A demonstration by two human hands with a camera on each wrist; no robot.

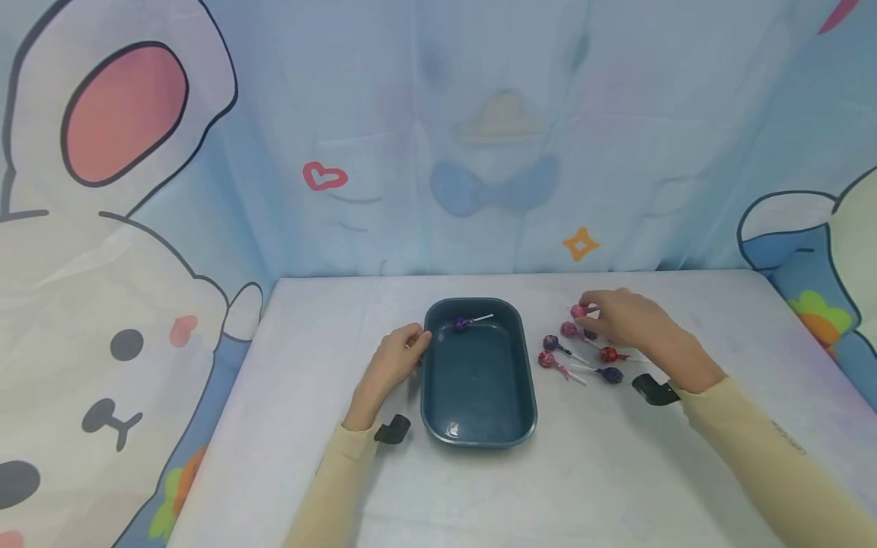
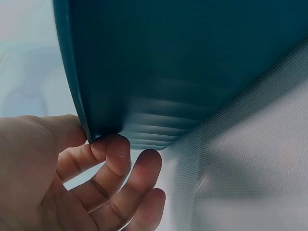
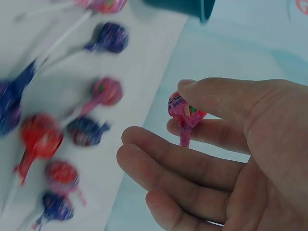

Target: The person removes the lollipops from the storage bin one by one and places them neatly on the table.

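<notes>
A pink-wrapped lollipop (image 3: pixel 182 111) is pinched between the thumb and index finger of my right hand (image 1: pixel 633 323), above the far side of a loose group of lollipops. Among these, a red one (image 1: pixel 608 355) and a dark purple one (image 1: pixel 610 375) lie on the table near that hand. My left hand (image 1: pixel 395 356) grips the left rim of a dark teal tray (image 1: pixel 479 438), thumb on top and fingers beneath, as the left wrist view shows. Inside the tray, near its far end, rests one purple lollipop (image 1: pixel 462 323) with a white stick.
The white-covered table (image 1: pixel 329 304) extends to a blue cartoon curtain (image 1: pixel 384 114) at the back. Between the tray's right wall and the right hand lie several wrapped lollipops, including a pink one (image 1: pixel 547 359) closest to the tray.
</notes>
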